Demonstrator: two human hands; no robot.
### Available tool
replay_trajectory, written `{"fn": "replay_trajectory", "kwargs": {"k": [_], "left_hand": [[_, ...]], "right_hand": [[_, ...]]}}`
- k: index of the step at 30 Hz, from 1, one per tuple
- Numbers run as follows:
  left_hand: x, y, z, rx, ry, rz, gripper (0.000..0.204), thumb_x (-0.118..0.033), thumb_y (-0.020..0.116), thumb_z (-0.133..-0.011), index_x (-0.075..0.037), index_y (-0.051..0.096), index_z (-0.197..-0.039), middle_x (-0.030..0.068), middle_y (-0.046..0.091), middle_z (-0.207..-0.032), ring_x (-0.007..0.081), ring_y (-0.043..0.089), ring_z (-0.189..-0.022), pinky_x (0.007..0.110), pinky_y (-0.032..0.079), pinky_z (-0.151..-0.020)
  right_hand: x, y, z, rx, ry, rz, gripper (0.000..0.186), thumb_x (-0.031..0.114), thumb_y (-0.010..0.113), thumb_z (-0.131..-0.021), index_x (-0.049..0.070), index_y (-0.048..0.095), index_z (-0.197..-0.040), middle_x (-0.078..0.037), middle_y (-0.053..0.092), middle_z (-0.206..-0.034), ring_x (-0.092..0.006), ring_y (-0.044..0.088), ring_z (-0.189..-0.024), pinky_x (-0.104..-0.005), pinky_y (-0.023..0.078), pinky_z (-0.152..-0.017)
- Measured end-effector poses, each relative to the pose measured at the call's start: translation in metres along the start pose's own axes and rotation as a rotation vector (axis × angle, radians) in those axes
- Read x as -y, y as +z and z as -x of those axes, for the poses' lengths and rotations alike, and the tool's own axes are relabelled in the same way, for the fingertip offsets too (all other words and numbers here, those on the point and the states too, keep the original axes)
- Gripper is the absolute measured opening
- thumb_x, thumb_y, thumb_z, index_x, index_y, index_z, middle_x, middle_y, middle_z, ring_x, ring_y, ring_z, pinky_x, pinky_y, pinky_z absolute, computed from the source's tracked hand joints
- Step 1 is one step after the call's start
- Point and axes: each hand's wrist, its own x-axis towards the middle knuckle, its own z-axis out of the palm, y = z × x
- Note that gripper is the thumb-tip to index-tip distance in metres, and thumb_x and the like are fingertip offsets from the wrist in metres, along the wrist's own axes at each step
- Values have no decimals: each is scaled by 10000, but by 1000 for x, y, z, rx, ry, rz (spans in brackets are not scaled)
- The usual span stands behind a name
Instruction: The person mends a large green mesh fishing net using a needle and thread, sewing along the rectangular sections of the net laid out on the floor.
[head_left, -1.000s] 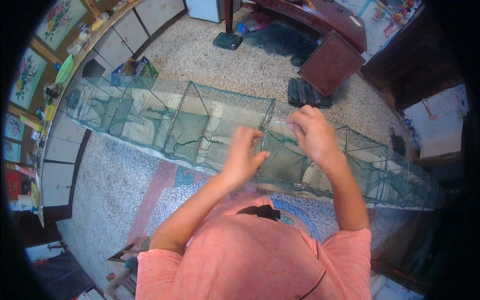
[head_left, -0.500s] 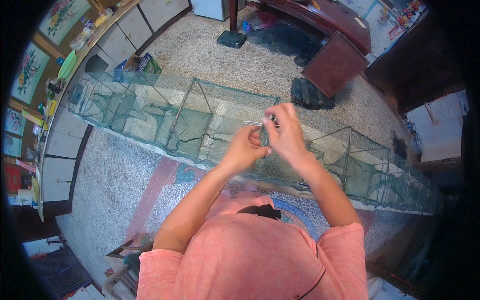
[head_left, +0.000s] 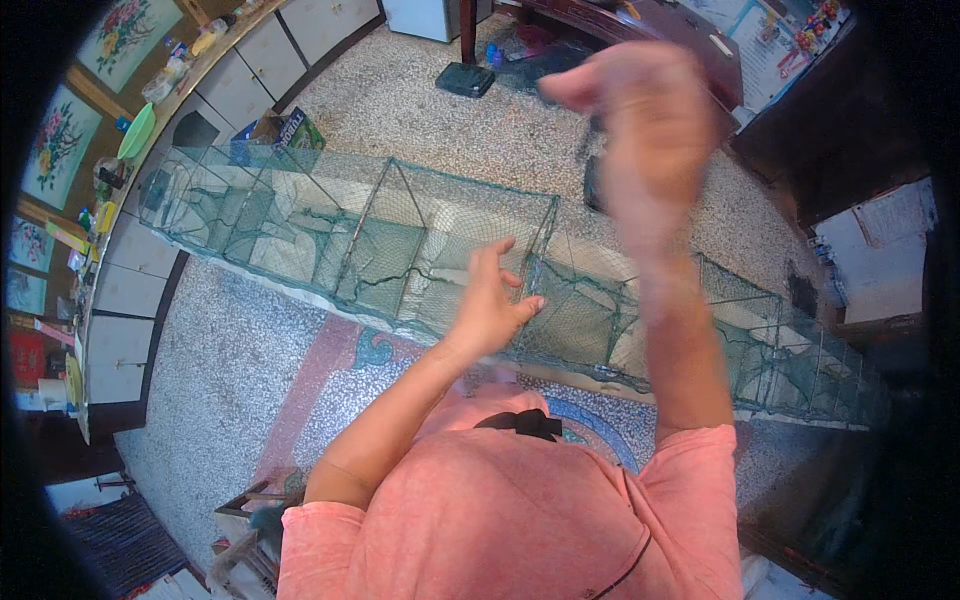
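Observation:
A long green mesh net trap (head_left: 480, 240) with thin rod frames stretches across in front of me. My left hand (head_left: 490, 305) rests near one upright frame of it. Its index finger points up and its thumb is spread toward the mesh, with nothing plainly between them. High above the trap's far side, my right hand (head_left: 655, 130) is raised and smeared by motion. Whether its fingers hold anything cannot be made out.
A curved row of pale cabinets (head_left: 120, 340) lines the left side, with a green basin (head_left: 137, 130) on top. A printed carton (head_left: 285, 130) stands behind the trap. Beyond it are a dark folded bundle (head_left: 464, 79) and a reddish-brown table (head_left: 600, 35).
My right hand has swung up and away from the trap; the thin pale pointed tool it held no longer shows clearly. My left hand has loosened, its fingers spreading beside the same frame.

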Motion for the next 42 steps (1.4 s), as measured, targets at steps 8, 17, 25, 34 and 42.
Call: {"fn": "replay_trajectory", "kwargs": {"k": [8,17,25,34,42], "left_hand": [[-26,-3,-3,167,217,92,589,72,624,-727,-71,465,-1276,70,501,-1094,158,479,-839,268,421,-784],[-16,-25,14,75,78,-96,159,-72,581,-871,-12,560,-1016,72,552,-884,139,548,-780,262,458,-717],[-17,-23,20,241,30,-209,193,-150,667,-837,-8,559,-910,48,522,-796,111,495,-677,275,423,-598],[-7,-28,22,332,-221,58,135,-134,537,-930,-14,492,-887,27,550,-741,86,537,-674,234,449,-617],[-20,-20,40,226,-238,236,86,-84,516,-933,-2,495,-920,30,549,-756,93,552,-685,245,475,-640]], "right_hand": [[51,-60,5,-17,11,-1,151,158,477,-968,36,560,-996,-19,526,-697,-38,431,-520,-159,335,-446],[6,-76,133,441,899,434,211,217,613,-855,15,564,-889,-103,574,-688,-182,545,-618,-333,435,-584],[11,-44,148,545,1030,459,261,247,692,-802,23,568,-856,-57,572,-689,-122,490,-600,-295,415,-551],[6,-32,154,502,1062,518,282,268,692,-768,32,555,-836,-78,583,-677,-172,543,-601,-322,432,-569],[1,-17,154,518,1052,686,206,207,596,-782,19,530,-834,-153,613,-739,-315,598,-695,-404,456,-635]]}}
